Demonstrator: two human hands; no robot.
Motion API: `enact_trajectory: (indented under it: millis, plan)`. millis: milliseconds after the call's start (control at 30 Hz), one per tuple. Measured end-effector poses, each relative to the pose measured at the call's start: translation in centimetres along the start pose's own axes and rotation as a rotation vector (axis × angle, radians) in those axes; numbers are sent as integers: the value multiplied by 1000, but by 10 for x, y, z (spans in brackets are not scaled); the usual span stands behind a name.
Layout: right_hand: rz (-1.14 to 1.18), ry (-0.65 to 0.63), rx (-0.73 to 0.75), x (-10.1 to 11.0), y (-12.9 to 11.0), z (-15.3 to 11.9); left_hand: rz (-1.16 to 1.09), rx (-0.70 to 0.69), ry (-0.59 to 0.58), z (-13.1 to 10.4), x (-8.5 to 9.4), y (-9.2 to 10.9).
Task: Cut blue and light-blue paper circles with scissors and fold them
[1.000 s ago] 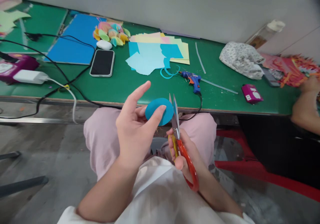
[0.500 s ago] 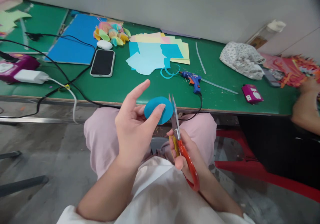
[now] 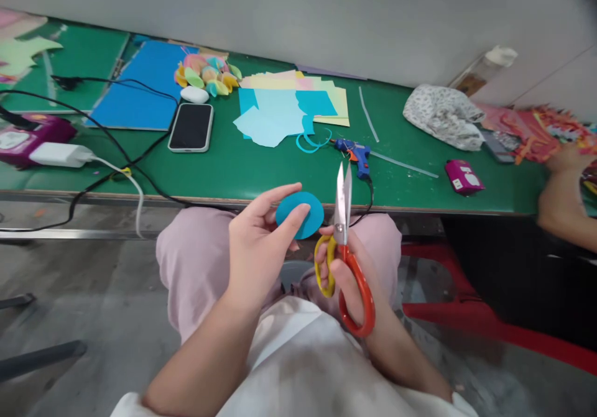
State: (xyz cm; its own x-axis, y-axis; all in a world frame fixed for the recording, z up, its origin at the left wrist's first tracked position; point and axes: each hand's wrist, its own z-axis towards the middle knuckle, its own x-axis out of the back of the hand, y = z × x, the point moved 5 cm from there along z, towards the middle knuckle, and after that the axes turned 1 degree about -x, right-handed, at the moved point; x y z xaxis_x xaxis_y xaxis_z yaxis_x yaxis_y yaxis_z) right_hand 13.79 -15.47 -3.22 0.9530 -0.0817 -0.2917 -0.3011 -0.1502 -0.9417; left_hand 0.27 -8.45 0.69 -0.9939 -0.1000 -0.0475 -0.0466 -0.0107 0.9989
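Observation:
Above my lap, my left hand (image 3: 261,243) pinches a blue paper circle (image 3: 314,215) between thumb and fingers. My right hand (image 3: 357,274) grips a pair of scissors (image 3: 344,206) with one yellow and one red handle. The blades point up and stand slightly apart, to the right of the circle and not touching it. Beyond the hands, on the green table (image 3: 261,174), lie thin blue paper offcuts (image 3: 308,143) and a blue glue gun (image 3: 357,155) with a clear glue stick behind it.
Coloured paper sheets (image 3: 275,119) lie at the middle back. A phone (image 3: 191,128), a white case (image 3: 194,94) and folded paper petals (image 3: 209,75) are on the left, near black cables and a purple power block (image 3: 32,137). At right are a patterned cloth (image 3: 443,115) and another person's arm (image 3: 562,193).
The scissors have moved right, away from the paper circle, and turned more upright. My left index finger has come down from its raised position to the circle's edge.

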Motion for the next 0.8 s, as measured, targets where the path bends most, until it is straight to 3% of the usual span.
enact_trajectory:
  millis: [200, 600, 700, 800]
  plan:
    - [-8, 157, 93, 3, -28, 24, -68, 140, -114, -7, -15, -9]
    - [51, 257, 103, 15, -27, 24, -252, 219, -208, -6, -20, -25]
    - [67, 261, 99, 17, -30, 26, -291, 140, -189, -1, -12, -31]
    - [120, 211, 13, 16, -27, 27, -228, -103, -330, 4, -9, -25]
